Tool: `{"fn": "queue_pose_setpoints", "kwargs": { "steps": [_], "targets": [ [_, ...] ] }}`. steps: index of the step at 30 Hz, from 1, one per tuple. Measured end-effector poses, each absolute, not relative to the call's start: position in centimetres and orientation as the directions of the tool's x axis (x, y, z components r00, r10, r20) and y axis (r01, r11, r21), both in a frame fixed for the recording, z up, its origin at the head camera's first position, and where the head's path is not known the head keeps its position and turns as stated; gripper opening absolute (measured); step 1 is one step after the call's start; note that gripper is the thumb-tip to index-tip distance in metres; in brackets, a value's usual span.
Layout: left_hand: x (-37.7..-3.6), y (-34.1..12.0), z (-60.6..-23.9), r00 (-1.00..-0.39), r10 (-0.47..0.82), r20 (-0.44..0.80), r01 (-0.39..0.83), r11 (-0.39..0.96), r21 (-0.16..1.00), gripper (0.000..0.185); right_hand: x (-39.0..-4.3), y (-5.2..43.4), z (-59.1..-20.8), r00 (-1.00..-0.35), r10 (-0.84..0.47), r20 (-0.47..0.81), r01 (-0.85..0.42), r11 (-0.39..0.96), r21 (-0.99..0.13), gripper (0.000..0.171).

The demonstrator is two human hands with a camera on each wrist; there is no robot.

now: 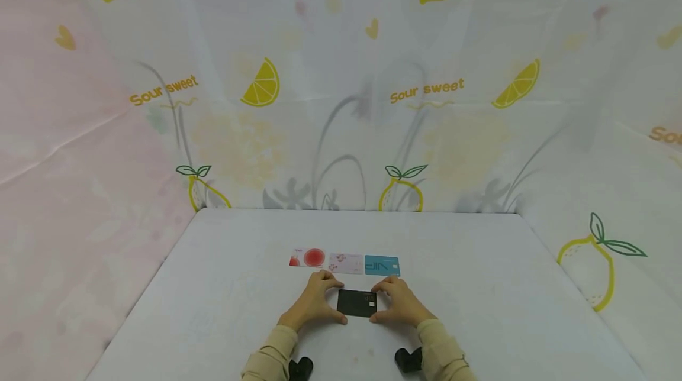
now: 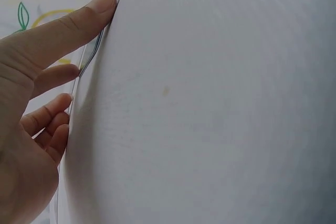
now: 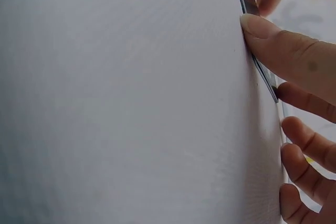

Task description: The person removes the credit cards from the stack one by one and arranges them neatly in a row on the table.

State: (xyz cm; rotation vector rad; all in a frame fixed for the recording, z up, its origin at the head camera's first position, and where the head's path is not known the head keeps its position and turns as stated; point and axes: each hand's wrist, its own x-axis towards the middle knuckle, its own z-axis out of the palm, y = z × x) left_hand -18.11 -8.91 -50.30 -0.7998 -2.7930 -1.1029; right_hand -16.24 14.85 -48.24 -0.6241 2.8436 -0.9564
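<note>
A black card (image 1: 356, 304) with a small pale square near its right end lies flat, close over the white table, between my two hands. My left hand (image 1: 314, 301) grips its left side, thumb at the near corner and index finger at the far one. On the right side my right hand (image 1: 402, 303) holds it the same way. In both wrist views the card appears as a thin dark edge (image 3: 266, 80) between thumb and index finger. Just beyond it, a row holds a white card with a red circle (image 1: 314, 258), a pale pink flowered card (image 1: 346, 263) and a blue VIP card (image 1: 382, 265).
The white table (image 1: 240, 239) reaches back to a lemon-printed cloth (image 1: 341, 61), which also hangs along both sides. Black devices sit at my left wrist (image 1: 301, 368) and right wrist (image 1: 407, 360), below the beige sleeves (image 1: 439, 345).
</note>
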Motion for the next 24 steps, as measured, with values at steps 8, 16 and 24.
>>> {"fn": "queue_pose_setpoints", "kwargs": {
  "steps": [8,16,24],
  "targets": [
    [-18.02,-8.91,-50.18,-0.878,0.439,0.188,0.449,0.624,0.64,0.062,-16.09,14.74,-47.98,-0.915,-0.4,0.062,-0.353,0.714,-0.605,0.049],
    [-17.99,-8.91,-49.98,-0.879,0.441,0.181,0.444,0.618,0.649,0.056,-16.09,14.68,-48.06,-0.918,-0.394,0.048,-0.339,0.718,-0.608,0.047],
    [-17.99,-8.98,-50.01,-0.872,0.446,0.203,0.459,0.598,0.657,0.053,-16.0,14.62,-47.67,-0.918,-0.394,0.047,-0.341,0.721,-0.603,0.05]
  ]
}}
